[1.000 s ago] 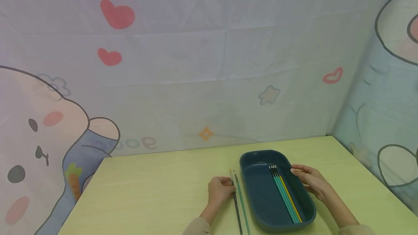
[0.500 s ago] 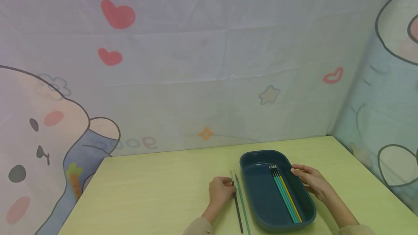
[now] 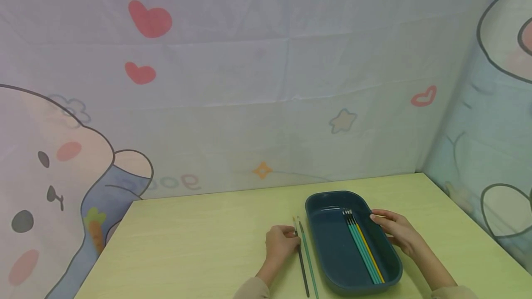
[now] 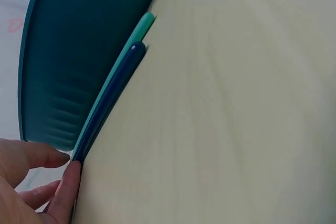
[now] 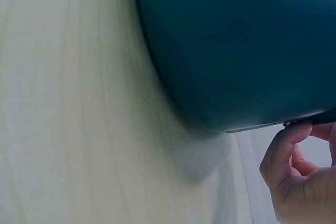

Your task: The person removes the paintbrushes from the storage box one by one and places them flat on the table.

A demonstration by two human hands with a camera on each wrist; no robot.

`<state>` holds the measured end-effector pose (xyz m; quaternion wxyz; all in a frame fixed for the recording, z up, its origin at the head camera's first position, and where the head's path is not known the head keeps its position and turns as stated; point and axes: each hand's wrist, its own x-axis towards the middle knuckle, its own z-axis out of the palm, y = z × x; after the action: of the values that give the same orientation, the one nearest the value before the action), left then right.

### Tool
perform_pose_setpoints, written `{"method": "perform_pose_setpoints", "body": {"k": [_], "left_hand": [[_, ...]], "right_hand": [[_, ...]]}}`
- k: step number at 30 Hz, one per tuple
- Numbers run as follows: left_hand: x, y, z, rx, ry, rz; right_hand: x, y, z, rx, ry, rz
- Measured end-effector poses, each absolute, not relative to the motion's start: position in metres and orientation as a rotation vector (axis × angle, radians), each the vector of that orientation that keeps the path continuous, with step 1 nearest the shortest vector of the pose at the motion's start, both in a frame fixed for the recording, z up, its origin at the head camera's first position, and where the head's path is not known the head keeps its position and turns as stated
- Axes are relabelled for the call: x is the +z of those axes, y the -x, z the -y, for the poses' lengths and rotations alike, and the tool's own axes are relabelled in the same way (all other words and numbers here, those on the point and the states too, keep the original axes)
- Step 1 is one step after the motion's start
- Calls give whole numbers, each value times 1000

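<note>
My left hand (image 3: 281, 244) pinches a dark blue paintbrush (image 3: 302, 269) beside the left wall of a deep blue-green tray (image 3: 334, 248). Its thumb and fingertips close on the brush's shaft in the left wrist view. Right alongside lies a green paintbrush (image 4: 145, 24), between the dark one and the tray. On the other side, my right hand (image 3: 396, 232) grips the tray's right rim, thumb on top and fingers outside. Inside the tray several paintbrushes with teal handles (image 3: 364, 253) lie in a row, bristles away from me, with a yellow-handled paintbrush (image 3: 370, 253) at their right.
The pale wooden table (image 3: 187, 243) reaches back to a hanging cloth (image 3: 232, 82) printed with hearts and a cartoon animal. Another stretch of cloth (image 3: 486, 142) hangs along the table's right side.
</note>
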<state>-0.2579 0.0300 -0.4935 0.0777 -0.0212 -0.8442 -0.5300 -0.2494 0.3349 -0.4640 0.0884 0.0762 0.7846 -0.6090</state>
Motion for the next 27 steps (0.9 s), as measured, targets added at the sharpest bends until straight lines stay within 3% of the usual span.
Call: {"method": "perform_pose_setpoints", "body": {"k": [27], "left_hand": [[-476, 255, -32, -1898, -62, 2360]], "right_hand": [[-465, 251, -336, -1801, -241, -2344]]}}
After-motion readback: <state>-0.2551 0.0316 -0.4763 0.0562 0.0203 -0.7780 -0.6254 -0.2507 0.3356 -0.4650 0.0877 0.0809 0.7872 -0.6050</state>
